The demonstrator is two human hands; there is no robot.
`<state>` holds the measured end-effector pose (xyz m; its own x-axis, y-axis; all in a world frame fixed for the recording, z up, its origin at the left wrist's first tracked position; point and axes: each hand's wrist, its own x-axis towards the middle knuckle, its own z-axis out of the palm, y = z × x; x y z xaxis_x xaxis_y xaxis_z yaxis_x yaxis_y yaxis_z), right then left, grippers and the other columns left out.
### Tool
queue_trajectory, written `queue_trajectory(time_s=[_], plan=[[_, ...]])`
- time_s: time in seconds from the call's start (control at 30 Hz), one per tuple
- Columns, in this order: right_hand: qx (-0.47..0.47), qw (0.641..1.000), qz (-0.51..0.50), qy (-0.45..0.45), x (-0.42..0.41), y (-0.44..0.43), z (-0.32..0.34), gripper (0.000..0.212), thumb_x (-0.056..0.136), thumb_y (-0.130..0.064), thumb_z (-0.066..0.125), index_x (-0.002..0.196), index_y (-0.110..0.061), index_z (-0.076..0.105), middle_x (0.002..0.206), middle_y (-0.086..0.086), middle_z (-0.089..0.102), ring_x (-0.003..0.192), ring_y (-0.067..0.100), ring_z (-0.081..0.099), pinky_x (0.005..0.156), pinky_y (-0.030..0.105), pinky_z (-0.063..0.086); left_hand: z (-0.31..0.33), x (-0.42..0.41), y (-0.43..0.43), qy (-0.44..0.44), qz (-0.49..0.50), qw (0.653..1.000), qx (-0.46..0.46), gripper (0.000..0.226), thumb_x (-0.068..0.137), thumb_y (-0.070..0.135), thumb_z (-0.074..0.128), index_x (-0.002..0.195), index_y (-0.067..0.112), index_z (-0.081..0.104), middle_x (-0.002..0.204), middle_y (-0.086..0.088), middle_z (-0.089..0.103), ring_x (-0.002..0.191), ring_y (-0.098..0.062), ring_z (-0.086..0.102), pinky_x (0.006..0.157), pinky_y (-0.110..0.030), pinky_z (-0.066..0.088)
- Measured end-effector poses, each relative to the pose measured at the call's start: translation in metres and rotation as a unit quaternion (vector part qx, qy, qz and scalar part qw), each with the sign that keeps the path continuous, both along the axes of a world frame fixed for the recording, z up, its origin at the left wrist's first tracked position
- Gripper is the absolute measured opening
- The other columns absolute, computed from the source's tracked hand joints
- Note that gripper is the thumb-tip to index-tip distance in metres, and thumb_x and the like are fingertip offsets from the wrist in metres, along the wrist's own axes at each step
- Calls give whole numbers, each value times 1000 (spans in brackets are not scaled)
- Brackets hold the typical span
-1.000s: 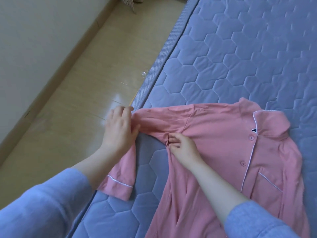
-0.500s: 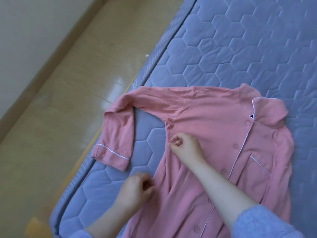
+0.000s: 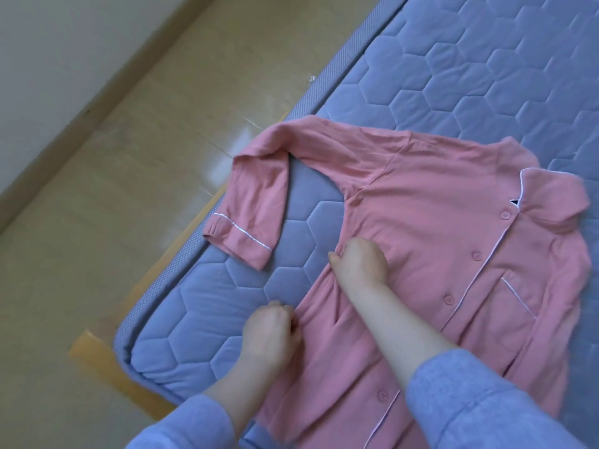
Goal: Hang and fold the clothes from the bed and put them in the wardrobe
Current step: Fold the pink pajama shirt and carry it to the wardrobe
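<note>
A pink button-up pyjama shirt (image 3: 431, 202) with white piping lies front up on the blue quilted mattress (image 3: 486, 66). Its left sleeve (image 3: 256, 202) is bent back on itself near the mattress edge, cuff pointing toward me. My right hand (image 3: 361, 262) pinches the shirt's side seam just below the armpit. My left hand (image 3: 270, 332) is closed on the same side edge lower down. Both arms wear blue sleeves. The shirt's lower hem is out of view.
The mattress edge runs diagonally from top centre to bottom left, with a wooden bed-frame corner (image 3: 97, 354) sticking out. Beige floor (image 3: 113, 189) and a white wall with skirting (image 3: 48, 59) lie to the left.
My left hand let go of the sleeve at the mattress edge and moved down to the shirt's side edge. My right hand slid a little lower along the side seam. The sleeve now lies folded.
</note>
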<state>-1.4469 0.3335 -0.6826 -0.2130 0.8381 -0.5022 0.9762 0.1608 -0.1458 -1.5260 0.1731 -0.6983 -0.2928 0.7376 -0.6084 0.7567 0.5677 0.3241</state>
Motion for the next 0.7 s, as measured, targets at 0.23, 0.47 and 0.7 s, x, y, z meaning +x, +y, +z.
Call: queue_trajectory(time_s=[0.23,0.47,0.7], plan=[[-60,986,-110,112,1,5,9,25,83,-18,54,60,-10,48,71,10,61,77,32,57,62,33,38,15,-17,-14,-171,166,970,52,10,73,19,64,64,19,60,68,7,61,65,-8,55,60,-27,44],[-82,969,-120,199,-16,9,22,23,82,-12,49,74,9,53,80,30,62,64,32,50,69,42,49,30,-47,-29,-341,253,905,4,18,72,7,68,56,15,63,51,3,59,47,-9,57,49,-23,49],[-73,962,-155,214,-21,18,19,18,84,-11,51,73,0,59,79,21,68,80,39,64,77,46,53,22,-60,-18,-259,247,933,-10,22,79,17,72,62,19,58,59,7,59,51,-5,50,53,-18,41]])
